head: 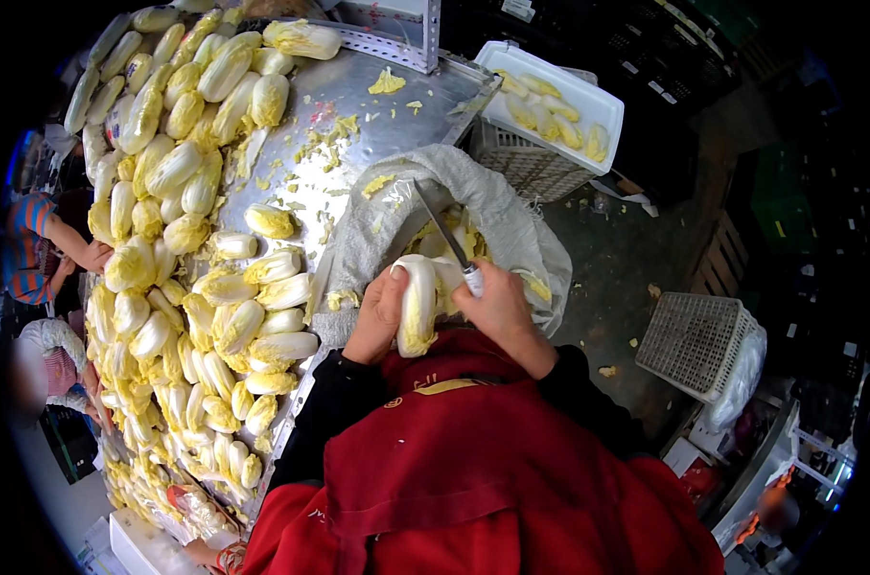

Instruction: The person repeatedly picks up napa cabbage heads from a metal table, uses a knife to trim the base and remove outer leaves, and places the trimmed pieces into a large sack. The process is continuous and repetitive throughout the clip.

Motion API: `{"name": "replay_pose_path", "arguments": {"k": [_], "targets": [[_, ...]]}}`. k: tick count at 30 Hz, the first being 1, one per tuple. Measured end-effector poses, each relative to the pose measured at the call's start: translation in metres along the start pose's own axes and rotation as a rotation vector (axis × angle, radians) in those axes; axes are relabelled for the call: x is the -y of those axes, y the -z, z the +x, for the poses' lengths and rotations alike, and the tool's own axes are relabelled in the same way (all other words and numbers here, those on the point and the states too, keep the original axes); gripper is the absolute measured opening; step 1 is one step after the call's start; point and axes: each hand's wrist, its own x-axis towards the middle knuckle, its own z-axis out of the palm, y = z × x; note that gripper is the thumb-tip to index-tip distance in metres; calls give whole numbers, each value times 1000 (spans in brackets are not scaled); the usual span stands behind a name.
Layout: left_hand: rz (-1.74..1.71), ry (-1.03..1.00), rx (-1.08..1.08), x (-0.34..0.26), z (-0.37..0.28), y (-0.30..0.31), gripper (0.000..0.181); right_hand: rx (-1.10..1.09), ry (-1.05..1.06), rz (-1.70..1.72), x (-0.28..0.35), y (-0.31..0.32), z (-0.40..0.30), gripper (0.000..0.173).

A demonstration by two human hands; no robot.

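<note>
A pale napa cabbage (417, 305) is gripped in my left hand (379, 316), its leafy yellow end pointing towards my apron. My right hand (503, 305) holds a knife (445, 233) by its light handle, with the dark blade slanting up and to the left, above and beyond the cabbage. Beneath both hands gapes a white woven sack (435, 162), its rim rolled outward and yellow leaves (471, 230) inside. A loose yellow leaf (377, 185) clings to the sack's rim.
Many napa cabbages (226, 338) cover the metal table (377, 93) on my left. Beyond the sack, a white tub (607, 108) of cabbages rests on a plastic crate (535, 165). Another crate (690, 341) stands at right. Two people (32, 251) work across the table; another person's hand (203, 553) shows below.
</note>
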Motion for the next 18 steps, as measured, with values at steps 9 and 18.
{"name": "replay_pose_path", "arguments": {"k": [9, 18], "targets": [[-769, 270, 292, 0, 2, 15, 64, 86, 43, -45, -30, 13, 26, 36], [-564, -90, -57, -11, 10, -11, 53, 98, 279, 74, 34, 21, -3, 55]]}}
